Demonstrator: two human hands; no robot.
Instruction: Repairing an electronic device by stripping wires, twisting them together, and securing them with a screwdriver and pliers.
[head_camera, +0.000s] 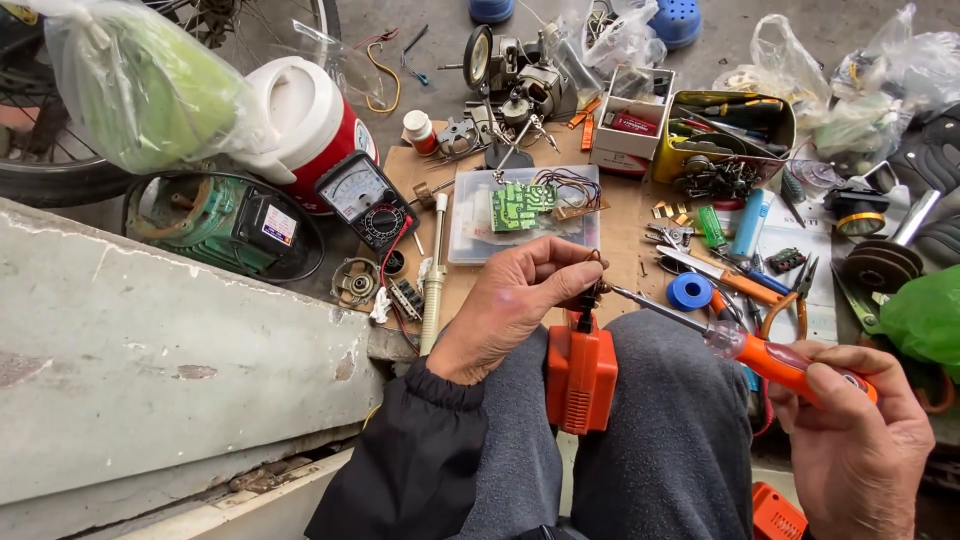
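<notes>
My left hand (515, 300) pinches a small dark part with thin wires at the top of an orange plastic box (580, 375) that rests between my knees. My right hand (860, 440) is shut on the orange handle of a soldering iron (760, 355). Its metal tip reaches left to the small part at my left fingertips. Grey trousers and a black sleeve fill the lower middle.
A clear tray (470, 235) with a green circuit board (522, 205) lies ahead on cardboard. An analogue multimeter (368, 200), a red-and-white jug (310, 120), a green motor (215, 220), blue tape (690, 292), pliers, a yellow tool tin (725, 135) and plastic bags surround it. A concrete ledge (150, 360) runs along the left.
</notes>
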